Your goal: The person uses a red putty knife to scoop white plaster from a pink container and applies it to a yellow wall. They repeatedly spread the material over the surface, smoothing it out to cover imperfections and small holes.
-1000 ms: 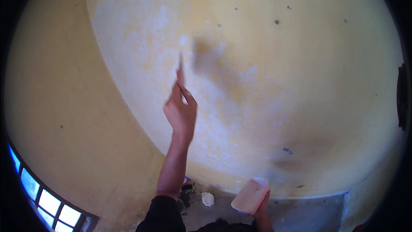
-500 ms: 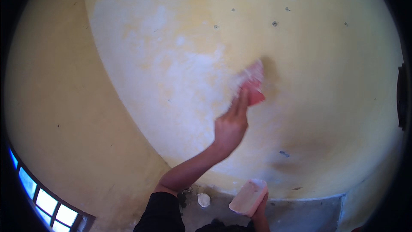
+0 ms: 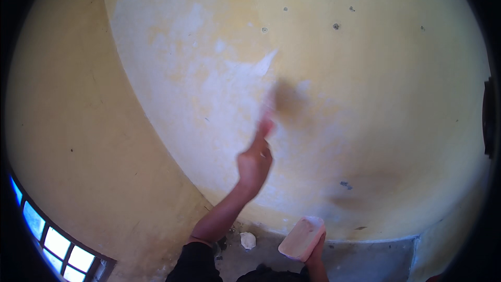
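My left hand [image 3: 254,166] is raised in front of the yellow wall [image 3: 386,89], its fingers closed on a pinkish-red putty spreader [image 3: 269,122]. The spreader is blurred by motion and seen nearly edge-on; I cannot tell whether it touches the wall. Around it, uneven white putty [image 3: 182,73] covers the left part of this wall. Low in front of me, my right hand [image 3: 316,255] grips a shallow pink tray [image 3: 301,240] by its right side. Some pale material lies inside the tray.
A whitish lump [image 3: 248,240] lies on the grey floor [image 3: 360,261] below the wall. Another yellow wall [image 3: 78,109] meets this one at the left. A barred window [image 3: 57,245] is at lower left, and a dark fixture [image 3: 489,117] sits at the right edge.
My left hand has moved left and slightly down with the spreader, which has turned from face-on to nearly edge-on. A fresh white streak shows above it. The right hand and tray stay put.
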Available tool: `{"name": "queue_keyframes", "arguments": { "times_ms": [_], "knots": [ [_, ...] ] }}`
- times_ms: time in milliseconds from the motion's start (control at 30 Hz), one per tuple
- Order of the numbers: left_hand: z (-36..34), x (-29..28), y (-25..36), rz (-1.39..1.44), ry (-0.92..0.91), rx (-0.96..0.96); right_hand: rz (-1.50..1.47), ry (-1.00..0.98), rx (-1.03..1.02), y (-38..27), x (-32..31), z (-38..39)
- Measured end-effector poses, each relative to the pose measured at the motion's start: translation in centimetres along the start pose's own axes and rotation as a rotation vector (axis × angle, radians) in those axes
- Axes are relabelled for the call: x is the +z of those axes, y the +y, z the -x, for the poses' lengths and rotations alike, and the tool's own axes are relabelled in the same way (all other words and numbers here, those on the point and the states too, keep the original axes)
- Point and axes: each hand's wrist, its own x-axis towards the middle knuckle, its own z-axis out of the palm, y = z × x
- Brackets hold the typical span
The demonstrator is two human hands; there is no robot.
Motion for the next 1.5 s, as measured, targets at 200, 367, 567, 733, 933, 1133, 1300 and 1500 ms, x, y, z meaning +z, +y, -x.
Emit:
{"name": "queue_keyframes", "arguments": {
  "times_ms": [200, 367, 567, 733, 933, 1133, 1300, 1500],
  "knots": [
    [-10.2, -0.6, -5.6, -0.064, 0.325, -0.217, 0.055, 0.007, 0.036, 0.7, -2.1, -0.4],
    [-8.9, 5.0, 4.9, -0.134, -0.054, -0.107, 0.087, -0.049, 0.041, 1.0, -2.6, -0.9],
    [-4.1, 5.3, 8.0, -0.059, -0.081, 0.264, 0.084, -0.035, 0.046, 0.9, -0.9, -0.9],
    [-7.5, 2.5, 4.4, -0.175, 0.157, 0.228, 0.041, -0.041, 0.025, 0.4, -0.1, -0.6],
    [-0.5, 9.0, 2.7, -0.535, -0.154, 0.297, 0.082, -0.023, 0.072, 0.9, -2.1, -0.9],
    [1.6, 1.6, 3.4, 0.117, -0.423, -0.069, 0.047, 0.012, 0.064, 0.2, 0.2, -0.3],
    [-8.5, 0.0, 0.0, -0.037, 0.296, -0.202, 0.026, 0.031, 0.073, -0.8, 1.4, 0.6],
    [-7.4, 6.4, 5.7, -0.2, 0.006, -0.079, 0.047, -0.011, 0.097, -1.7, 0.4, -0.5]
  ]
}}
